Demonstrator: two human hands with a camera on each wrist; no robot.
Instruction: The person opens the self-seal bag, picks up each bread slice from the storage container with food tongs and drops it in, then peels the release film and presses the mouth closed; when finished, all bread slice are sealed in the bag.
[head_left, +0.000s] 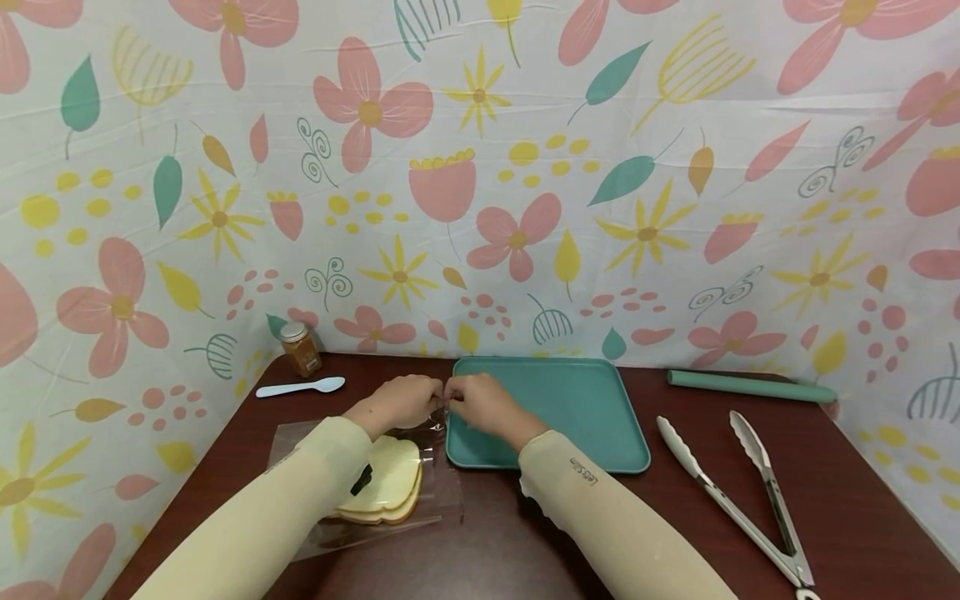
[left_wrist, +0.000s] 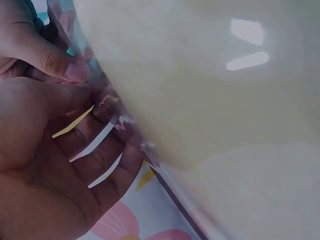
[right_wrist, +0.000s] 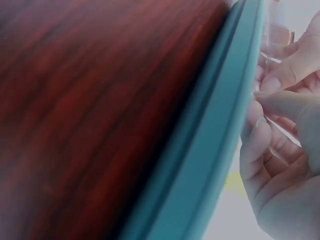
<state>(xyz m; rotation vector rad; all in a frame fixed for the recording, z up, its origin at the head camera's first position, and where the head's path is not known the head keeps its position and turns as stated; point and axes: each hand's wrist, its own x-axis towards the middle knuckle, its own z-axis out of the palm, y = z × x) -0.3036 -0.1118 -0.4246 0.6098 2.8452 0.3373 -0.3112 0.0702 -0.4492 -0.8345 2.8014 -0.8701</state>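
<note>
A stack of bread slices (head_left: pixel 393 471) lies in a clear plastic bag (head_left: pixel 446 500) on the left half of the table. My left hand (head_left: pixel 405 402) pinches the bag's far right corner between thumb and fingers. Right beside it, my right hand (head_left: pixel 486 404) pinches the same edge, over the left rim of the teal tray (head_left: pixel 555 468). The left wrist view has the left hand (left_wrist: pixel 65 165) on the crinkled plastic, its other fingers loosely spread. In the right wrist view the right hand's (right_wrist: pixel 285 155) thumb and index tip meet at the film.
At the back left stand a lidded jar (head_left: pixel 302 348) and, before it, a light blue spoon (head_left: pixel 302 387). To the right lie metal tongs (head_left: pixel 772 492), spread apart, and a green tube-like roll (head_left: pixel 750 386). A flowered cloth (head_left: pixel 517 242) hangs behind the table.
</note>
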